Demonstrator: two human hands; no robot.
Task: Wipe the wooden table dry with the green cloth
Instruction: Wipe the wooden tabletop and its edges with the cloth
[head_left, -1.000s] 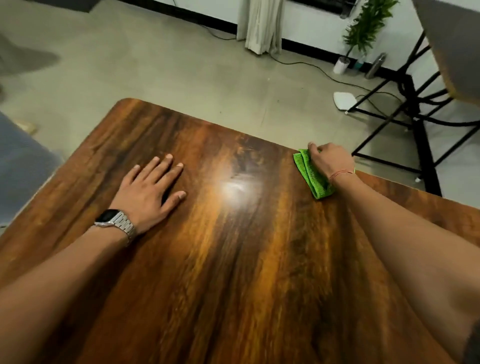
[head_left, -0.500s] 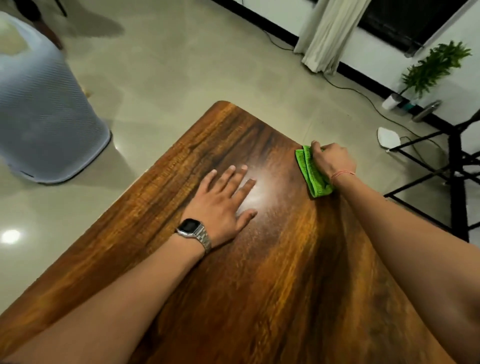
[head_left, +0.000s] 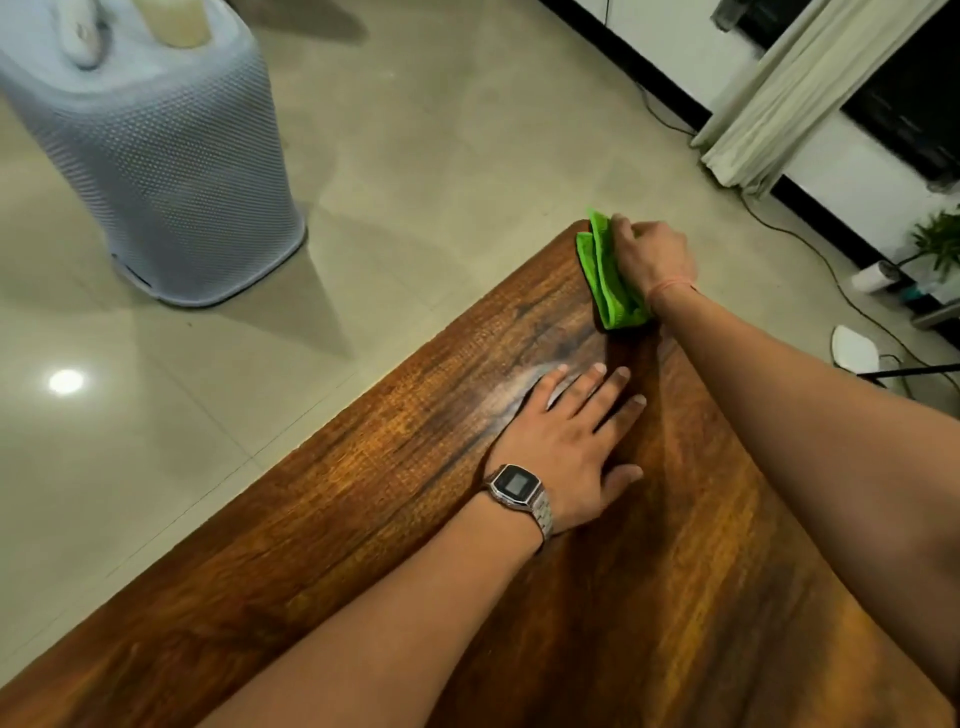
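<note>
We see the right hand (head_left: 652, 254) pressed down on the folded green cloth (head_left: 609, 278) at the far corner of the wooden worktop (head_left: 675, 571), its grip closed over the cloth. The left hand (head_left: 563, 441) lies flat nearer us, palm down, fingers spread apart and holding nothing, a metal wristwatch (head_left: 514, 486) on its wrist. A pale perforated basket (head_left: 171, 171) stands on the floor to the left.
</note>
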